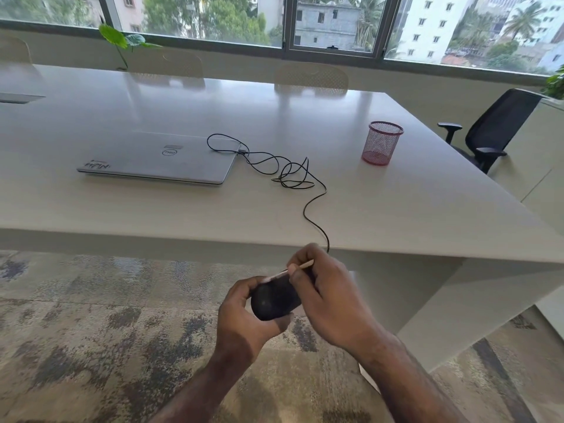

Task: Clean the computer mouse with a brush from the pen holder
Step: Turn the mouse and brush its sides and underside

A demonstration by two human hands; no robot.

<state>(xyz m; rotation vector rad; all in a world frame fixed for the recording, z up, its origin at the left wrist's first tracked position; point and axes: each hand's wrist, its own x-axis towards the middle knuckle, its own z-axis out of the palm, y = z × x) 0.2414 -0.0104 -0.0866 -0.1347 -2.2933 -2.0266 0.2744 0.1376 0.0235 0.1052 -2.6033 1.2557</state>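
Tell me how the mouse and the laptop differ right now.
The mouse is black and rounded; the laptop is silver, flat and closed. The mouse is held off the table in the left hand while the right hand works a brush on it; the laptop lies untouched on the table. The black cable joins the two.

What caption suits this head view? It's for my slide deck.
Left hand holds a black mouse while the right hand brushes it with a thin brush.
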